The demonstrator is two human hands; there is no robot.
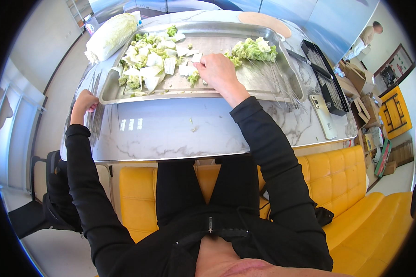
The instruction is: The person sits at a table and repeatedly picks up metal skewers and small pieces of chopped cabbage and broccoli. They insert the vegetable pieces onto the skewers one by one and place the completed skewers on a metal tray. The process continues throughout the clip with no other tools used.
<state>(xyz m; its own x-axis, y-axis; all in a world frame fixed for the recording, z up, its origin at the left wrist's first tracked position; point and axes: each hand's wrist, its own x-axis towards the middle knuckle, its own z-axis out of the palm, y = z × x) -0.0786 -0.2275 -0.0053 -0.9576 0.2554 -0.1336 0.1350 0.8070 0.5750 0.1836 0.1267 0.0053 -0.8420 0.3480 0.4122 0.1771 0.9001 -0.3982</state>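
Observation:
Over a metal tray (208, 95) on the marble-patterned table, my right hand (217, 71) has its fingers closed on a pale piece of cabbage (196, 57). Chopped cabbage (154, 60) is heaped in the tray's left half. At the tray's right lie leafy cabbage pieces (256, 50), with thin skewers (280, 81) reaching over the tray's edge. My left hand (86, 101) is at the table's left edge, fingers curled, over a bundle of thin skewers (96, 121); whether it grips any cannot be told.
A whole napa cabbage (111, 36) lies beyond the tray's left corner. To the right are a knife (310, 64), a black box of skewers (327, 79) and a phone (323, 117). A round board (265, 23) lies behind. A person (364, 39) is far off at right.

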